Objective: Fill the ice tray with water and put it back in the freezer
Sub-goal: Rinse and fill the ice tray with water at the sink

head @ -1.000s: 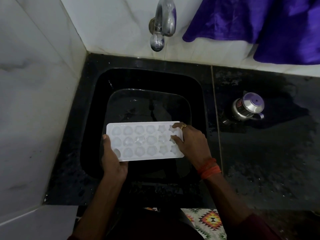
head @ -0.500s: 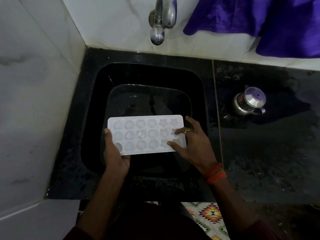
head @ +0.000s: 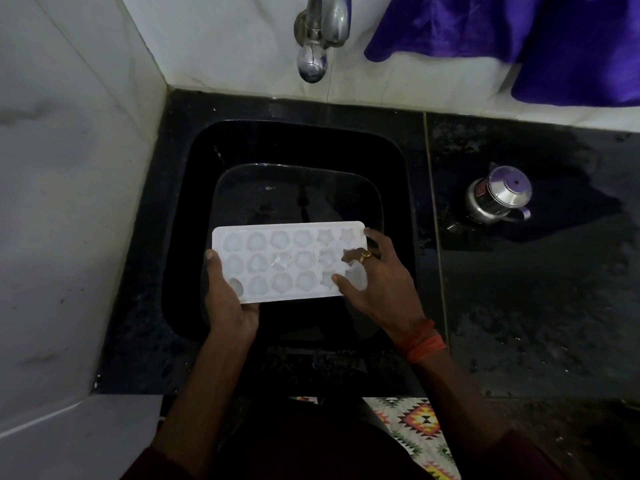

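Head view: left hand (head: 228, 303) and right hand (head: 381, 289) grip ice tray (head: 291, 261).

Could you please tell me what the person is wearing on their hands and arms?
The right hand has a gold ring on one finger, and orange-red thread bands circle its wrist. The left hand shows no jewellery. Both forearms are uncovered, and dark maroon sleeves show only at the bottom edge.

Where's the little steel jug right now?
In the head view, the steel jug stands on the dark counter to the right of the sink, below the purple cloth and well right of the ice tray.
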Demonstrator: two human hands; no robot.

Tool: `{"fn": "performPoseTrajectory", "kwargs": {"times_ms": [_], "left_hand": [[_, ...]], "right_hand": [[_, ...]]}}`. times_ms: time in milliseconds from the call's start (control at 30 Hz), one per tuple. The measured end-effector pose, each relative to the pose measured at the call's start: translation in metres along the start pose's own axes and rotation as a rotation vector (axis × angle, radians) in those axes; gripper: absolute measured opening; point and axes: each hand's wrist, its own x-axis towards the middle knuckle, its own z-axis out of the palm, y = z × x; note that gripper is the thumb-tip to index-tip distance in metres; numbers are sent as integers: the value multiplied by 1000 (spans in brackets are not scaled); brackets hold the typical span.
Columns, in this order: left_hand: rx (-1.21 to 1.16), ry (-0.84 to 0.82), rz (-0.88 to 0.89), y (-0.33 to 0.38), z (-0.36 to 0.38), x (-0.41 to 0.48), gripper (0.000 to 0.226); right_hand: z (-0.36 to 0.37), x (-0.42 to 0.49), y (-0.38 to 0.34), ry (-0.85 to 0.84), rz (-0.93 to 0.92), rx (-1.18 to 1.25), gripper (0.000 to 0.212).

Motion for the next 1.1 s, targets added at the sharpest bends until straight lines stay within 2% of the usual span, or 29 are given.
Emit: {"fn": "performPoseTrajectory", "kwargs": {"times_ms": [1100], "left_hand": [[-7, 16, 6, -4, -8, 4, 50]], "right_hand": [[2, -1, -5, -71, 65, -53, 45]]}}
